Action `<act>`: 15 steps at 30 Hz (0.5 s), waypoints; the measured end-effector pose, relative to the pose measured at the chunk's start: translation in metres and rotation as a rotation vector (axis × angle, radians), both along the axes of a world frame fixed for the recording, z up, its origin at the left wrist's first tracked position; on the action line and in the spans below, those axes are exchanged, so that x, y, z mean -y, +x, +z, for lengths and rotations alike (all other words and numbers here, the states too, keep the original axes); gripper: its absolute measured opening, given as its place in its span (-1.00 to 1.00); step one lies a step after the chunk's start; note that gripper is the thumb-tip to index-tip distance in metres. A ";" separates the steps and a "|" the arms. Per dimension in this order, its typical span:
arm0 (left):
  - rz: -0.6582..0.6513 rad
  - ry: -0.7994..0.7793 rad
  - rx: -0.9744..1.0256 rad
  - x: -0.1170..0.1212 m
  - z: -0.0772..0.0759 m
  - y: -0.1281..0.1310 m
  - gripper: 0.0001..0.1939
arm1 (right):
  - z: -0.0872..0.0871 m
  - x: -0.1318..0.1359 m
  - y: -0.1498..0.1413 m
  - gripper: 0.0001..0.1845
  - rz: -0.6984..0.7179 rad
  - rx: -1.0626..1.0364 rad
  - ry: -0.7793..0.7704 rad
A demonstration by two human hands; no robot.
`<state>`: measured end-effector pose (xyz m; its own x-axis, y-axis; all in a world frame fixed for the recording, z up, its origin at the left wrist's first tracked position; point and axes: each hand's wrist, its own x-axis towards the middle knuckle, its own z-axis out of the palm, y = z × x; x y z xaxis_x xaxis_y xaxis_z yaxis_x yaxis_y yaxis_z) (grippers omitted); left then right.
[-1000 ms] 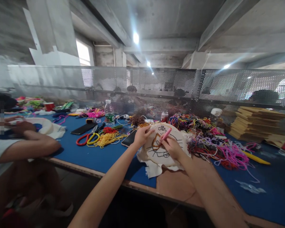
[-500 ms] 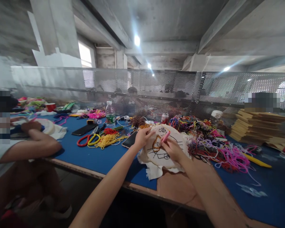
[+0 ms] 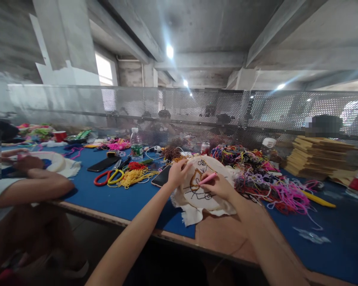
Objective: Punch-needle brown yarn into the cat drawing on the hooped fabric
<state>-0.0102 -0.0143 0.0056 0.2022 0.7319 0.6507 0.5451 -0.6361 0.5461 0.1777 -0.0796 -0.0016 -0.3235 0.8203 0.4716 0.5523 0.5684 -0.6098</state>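
A round embroidery hoop [image 3: 201, 203] stretched with white cloth leans tilted at the table's edge, its frayed cloth margin hanging below. The cloth bears black drawn lines and a brown-orange yarn outline. My left hand [image 3: 176, 174] grips the hoop's upper left rim, fingers bent over the cloth. In my right hand [image 3: 222, 186] is a pink punch needle [image 3: 210, 178], pinched between thumb and fingers. It slants down to the left, and its tip meets the cloth near the brown-orange outline. The back of the hoop is hidden.
Red-and-yellow scissors [image 3: 109, 177], yellow yarn [image 3: 134, 177] and phones [image 3: 104, 163] lie left of the hoop. A tangled yarn heap [image 3: 265, 178] spreads to the right. Behind stand a bottle [image 3: 136, 145] and a can [image 3: 205, 148]. A co-worker's arm [image 3: 38, 188] rests at far left.
The pink punch needle has tipped from steep to flatter, and its tip sits slightly lower on the cloth. My right hand turned with it. My left hand keeps its hold on the rim.
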 end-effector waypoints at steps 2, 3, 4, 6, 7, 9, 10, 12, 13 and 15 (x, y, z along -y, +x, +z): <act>0.016 0.001 0.029 0.001 -0.001 0.001 -0.68 | 0.003 0.001 0.001 -0.83 0.024 0.000 -0.010; 0.020 0.004 0.040 0.002 -0.001 0.002 -0.68 | 0.004 0.001 0.001 -0.83 0.032 0.002 -0.006; 0.026 0.013 0.051 0.003 -0.001 0.002 -0.67 | 0.004 0.002 0.001 -0.83 0.034 0.008 0.002; 0.039 0.046 0.067 0.006 0.001 0.002 -0.66 | 0.005 0.003 -0.001 -0.85 0.020 0.025 0.029; 0.048 0.066 0.069 0.008 0.001 0.002 -0.65 | 0.004 0.003 -0.002 -0.87 0.004 0.031 0.051; 0.070 0.101 0.057 0.010 0.003 0.001 -0.64 | 0.003 0.005 -0.004 -0.90 -0.033 0.040 0.104; 0.082 0.113 0.047 0.011 0.003 0.001 -0.64 | 0.002 0.006 -0.005 -0.91 -0.047 0.043 0.130; 0.110 0.124 0.028 0.011 0.004 0.000 -0.64 | 0.001 0.008 -0.007 -0.92 -0.065 0.052 0.166; 0.123 0.128 0.021 0.010 0.003 0.000 -0.65 | 0.000 0.009 -0.008 -0.91 -0.071 0.056 0.176; 0.145 0.129 0.004 0.009 0.003 0.000 -0.65 | 0.000 0.009 -0.009 -0.91 -0.082 0.067 0.184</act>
